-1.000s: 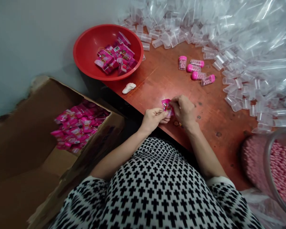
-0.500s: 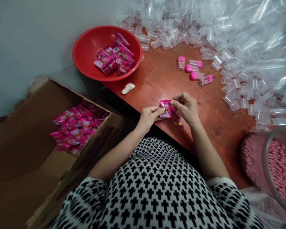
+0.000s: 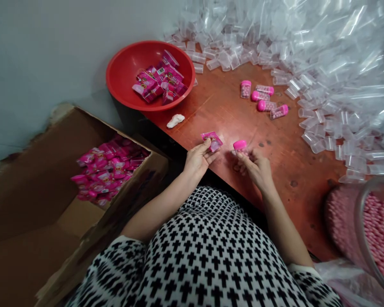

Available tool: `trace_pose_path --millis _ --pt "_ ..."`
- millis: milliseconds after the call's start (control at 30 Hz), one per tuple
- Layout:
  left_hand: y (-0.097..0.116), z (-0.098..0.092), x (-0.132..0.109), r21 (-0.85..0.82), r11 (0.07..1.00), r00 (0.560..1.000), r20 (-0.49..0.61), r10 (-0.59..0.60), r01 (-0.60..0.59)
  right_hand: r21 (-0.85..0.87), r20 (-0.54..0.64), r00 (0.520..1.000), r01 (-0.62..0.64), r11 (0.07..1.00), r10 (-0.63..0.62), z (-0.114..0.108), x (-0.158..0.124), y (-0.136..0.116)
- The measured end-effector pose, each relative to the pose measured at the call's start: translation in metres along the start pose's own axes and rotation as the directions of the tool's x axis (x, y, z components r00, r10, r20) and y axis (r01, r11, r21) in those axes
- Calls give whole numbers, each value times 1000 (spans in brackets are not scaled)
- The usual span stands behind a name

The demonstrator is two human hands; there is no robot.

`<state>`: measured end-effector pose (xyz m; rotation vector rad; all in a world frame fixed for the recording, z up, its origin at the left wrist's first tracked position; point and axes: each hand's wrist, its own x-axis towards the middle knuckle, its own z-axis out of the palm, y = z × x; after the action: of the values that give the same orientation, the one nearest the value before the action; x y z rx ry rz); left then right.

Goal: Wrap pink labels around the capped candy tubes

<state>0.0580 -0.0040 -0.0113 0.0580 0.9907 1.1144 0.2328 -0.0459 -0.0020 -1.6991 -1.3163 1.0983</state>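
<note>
My left hand (image 3: 196, 161) pinches a small pink printed packet (image 3: 213, 142) between thumb and fingers, over the table's near edge. To its right, my right hand (image 3: 258, 168) grips a clear tube with a pink cap (image 3: 240, 145), the cap pointing away from me. Packet and tube are apart. Several capped tubes of pink beads (image 3: 264, 95) lie on the table beyond my right hand. A small crumpled white piece (image 3: 175, 121) lies left of them, below the red bowl.
A red bowl (image 3: 121, 85) of pink packets stands at the back left. An open cardboard box (image 3: 73, 217) at the left holds filled pink packets. Clear empty tubes (image 3: 320, 89) are heaped across the back and right. A bead tub (image 3: 342, 213) stands at the right on the brown table (image 3: 281, 147).
My hands have moved apart. The packet has tilted and now stays in my left hand alone, while my right hand has let go of it and holds a capped tube up.
</note>
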Motion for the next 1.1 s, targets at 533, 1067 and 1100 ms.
trace_pose_path --millis 533,1067,1100 --pt "-10 7 -5 86 993 988 138 65 -77 263 55 997 -66 963 53 44 -16 -10" --pt "-7 13 0 193 978 938 347 2 -73 533 105 993 -104 840 57 52 -7 -10" --pt "-6 13 1 192 978 934 356 11 -85 584 144 987 -145 799 74 52 -6 -11"
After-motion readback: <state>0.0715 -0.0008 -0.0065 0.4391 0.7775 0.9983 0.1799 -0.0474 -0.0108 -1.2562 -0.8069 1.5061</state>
